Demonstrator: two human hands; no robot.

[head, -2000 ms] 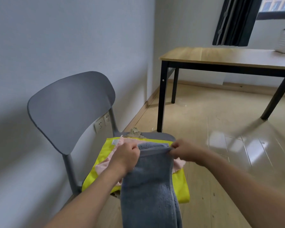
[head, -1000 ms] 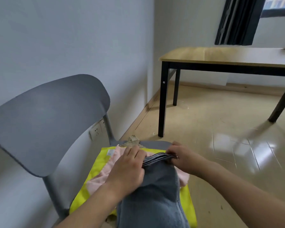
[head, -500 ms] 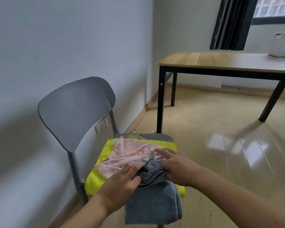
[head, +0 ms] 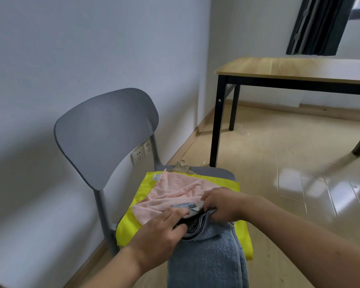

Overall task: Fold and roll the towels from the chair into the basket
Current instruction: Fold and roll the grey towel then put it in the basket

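A grey-blue towel (head: 208,258) hangs off the front of the grey chair (head: 104,134), its top end bunched into a small roll on the seat. My left hand (head: 160,231) grips the roll's left side. My right hand (head: 222,204) has its fingers curled over the roll's right side. Under them lie a pink towel (head: 175,192) and a yellow towel (head: 129,227) spread over the seat. The basket is out of view.
A wooden table (head: 289,67) with black legs stands at the back right, under a dark curtain (head: 318,23). The wall with sockets (head: 141,152) runs close behind the chair. Glossy wooden floor (head: 299,183) stretches to the right.
The towel's top edge, held stretched between both hands two seconds ago, has been rolled towards me into a small bundle. Both hands moved nearer along the seat, uncovering more of the pink towel.
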